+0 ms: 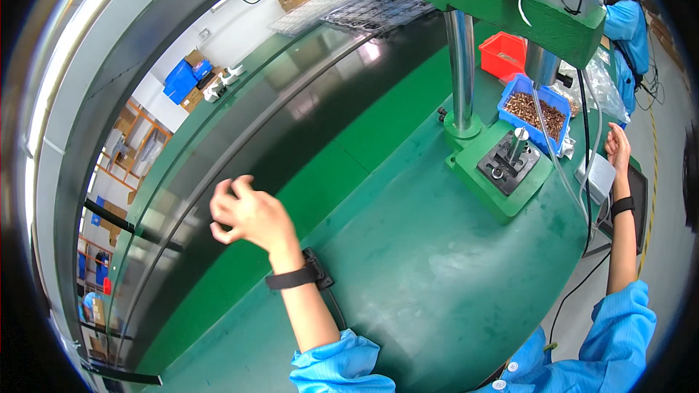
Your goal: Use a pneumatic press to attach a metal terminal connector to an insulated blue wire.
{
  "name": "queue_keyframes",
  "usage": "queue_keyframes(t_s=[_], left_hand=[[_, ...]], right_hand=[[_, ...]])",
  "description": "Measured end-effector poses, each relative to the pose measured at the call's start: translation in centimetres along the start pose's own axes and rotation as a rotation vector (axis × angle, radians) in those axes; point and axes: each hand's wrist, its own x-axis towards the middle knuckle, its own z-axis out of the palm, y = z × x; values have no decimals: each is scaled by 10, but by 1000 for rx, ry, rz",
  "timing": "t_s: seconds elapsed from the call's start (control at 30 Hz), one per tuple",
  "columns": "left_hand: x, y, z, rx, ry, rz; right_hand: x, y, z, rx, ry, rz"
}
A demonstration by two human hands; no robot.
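Note:
My left hand is raised over the dark belt beside the bench, its bent fingers apart and nothing visible in them. At the right edge of the bench, my right hand is beside a light grey box. Its fingers are loosely extended, and I see nothing in them. Left of that hand stands a green press with a black fixture block on its base. A metal pin stands upright on the block. Behind the base, a blue bin holds many small copper-coloured parts.
A red bin sits behind the blue one, near clear plastic bags. Clear tubes and black cables hang by the press's right side. A small black device lies at the bench's left edge. Another person in blue is at the far right.

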Motion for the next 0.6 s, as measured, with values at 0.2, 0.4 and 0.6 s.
queue_keyframes(t_s=[0.2, 0.4, 0.6], left_hand=[[-22, 68, -16, -287, -176, 342], [-61, 104, -9, -341, -281, 425], [-55, 96, -12, -413, -319, 312]], right_hand=[[-4, -2, 6, -8, 10, 14], [-2, 2, 0, 11, 37, 23], [-8, -6, 16, 17, -5, 4]])
